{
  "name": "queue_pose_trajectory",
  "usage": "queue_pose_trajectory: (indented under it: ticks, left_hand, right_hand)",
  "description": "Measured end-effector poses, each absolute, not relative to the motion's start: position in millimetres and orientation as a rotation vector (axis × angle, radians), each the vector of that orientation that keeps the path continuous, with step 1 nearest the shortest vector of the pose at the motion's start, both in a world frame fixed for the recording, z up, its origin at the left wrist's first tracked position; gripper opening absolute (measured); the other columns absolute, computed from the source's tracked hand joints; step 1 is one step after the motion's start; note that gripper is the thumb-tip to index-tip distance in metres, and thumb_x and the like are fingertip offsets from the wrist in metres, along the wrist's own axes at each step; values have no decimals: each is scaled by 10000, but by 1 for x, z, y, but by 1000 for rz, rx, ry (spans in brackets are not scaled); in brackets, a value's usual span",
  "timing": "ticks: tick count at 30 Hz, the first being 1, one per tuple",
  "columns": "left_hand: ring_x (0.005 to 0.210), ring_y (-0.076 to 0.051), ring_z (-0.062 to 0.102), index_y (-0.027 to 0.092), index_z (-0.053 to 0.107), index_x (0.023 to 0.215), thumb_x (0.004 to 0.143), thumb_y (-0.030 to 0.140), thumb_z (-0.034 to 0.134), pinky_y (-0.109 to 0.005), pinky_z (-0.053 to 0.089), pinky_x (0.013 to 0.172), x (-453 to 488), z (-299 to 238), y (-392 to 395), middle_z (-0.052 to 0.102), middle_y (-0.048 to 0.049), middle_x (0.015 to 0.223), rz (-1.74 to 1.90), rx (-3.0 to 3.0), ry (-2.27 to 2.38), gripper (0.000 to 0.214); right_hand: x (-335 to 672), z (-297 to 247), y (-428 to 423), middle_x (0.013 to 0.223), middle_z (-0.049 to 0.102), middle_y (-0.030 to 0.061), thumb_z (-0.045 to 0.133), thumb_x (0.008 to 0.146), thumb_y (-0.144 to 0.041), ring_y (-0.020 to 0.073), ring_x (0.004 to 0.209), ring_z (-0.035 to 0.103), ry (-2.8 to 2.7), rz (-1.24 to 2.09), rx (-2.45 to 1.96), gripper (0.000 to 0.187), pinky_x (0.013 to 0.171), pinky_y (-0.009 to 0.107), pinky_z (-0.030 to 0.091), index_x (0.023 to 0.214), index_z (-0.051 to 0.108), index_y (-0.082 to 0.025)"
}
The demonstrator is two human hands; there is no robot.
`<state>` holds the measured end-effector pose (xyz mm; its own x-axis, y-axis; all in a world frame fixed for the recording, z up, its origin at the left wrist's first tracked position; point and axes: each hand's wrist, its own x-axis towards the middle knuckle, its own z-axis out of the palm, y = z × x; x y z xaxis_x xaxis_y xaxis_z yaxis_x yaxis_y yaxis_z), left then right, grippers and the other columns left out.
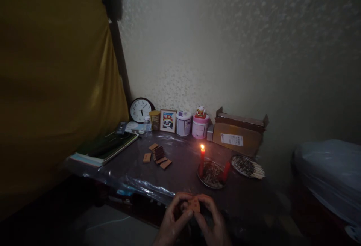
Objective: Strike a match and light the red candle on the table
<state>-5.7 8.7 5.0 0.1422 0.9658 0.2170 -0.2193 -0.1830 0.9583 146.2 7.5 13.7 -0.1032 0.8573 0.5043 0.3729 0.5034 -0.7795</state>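
Between both hands, near the table's front edge, is a small brown matchbox (193, 204) with reddish marks on its face. The fingers and thumb of my left hand (175, 219) close on its left side. My right hand (211, 218) grips the other side with thumb and fingertips. Beyond them, a lit red candle (202, 160) stands upright on a round metal plate (199, 180). A shorter unlit red candle (226, 171) leans on that plate among dark bits. Several more matchboxes (158, 154) lie in a loose pile farther left.
At right, a second plate (238, 169) carries pale sticks with dark ends. Along the wall stand a clock (141, 110), a panda picture (168, 121), a white tin (184, 124), a pink tin (200, 127) and a cardboard box (237, 133). Books (107, 148) lie left.
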Motion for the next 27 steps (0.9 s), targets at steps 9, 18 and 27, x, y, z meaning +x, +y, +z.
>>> queue_pose_trajectory:
  ticks: [9, 18, 27]
  left_hand:
    - [830, -188, 518, 198, 609, 970, 735, 395, 634, -272, 397, 742, -5, 10, 6, 578, -45, 948, 1320, 1322, 809, 308]
    - [892, -209, 525, 212, 613, 988, 735, 376, 640, -286, 400, 776, -4, 6, 7, 570, -55, 1003, 1321, 1315, 776, 302]
    - [880, -204, 530, 207, 595, 987, 739, 380, 634, -297, 407, 775, -4, 6, 8, 552, -60, 1026, 1314, 1307, 752, 305]
  right_hand:
    - [150, 18, 6, 1001, 672, 26, 581, 803, -319, 179, 951, 642, -1740, 543, -1049, 210, 825, 223, 517, 1000, 592, -250]
    - [152, 12, 8, 1019, 662, 44, 592, 790, -313, 197, 963, 634, -1747, 519, -1055, 232, 829, 243, 518, 1011, 590, -242]
    - [153, 10, 9, 1051, 637, 35, 584, 798, -279, 187, 989, 617, -1782, 540, -1062, 236, 848, 232, 503, 1031, 561, -250]
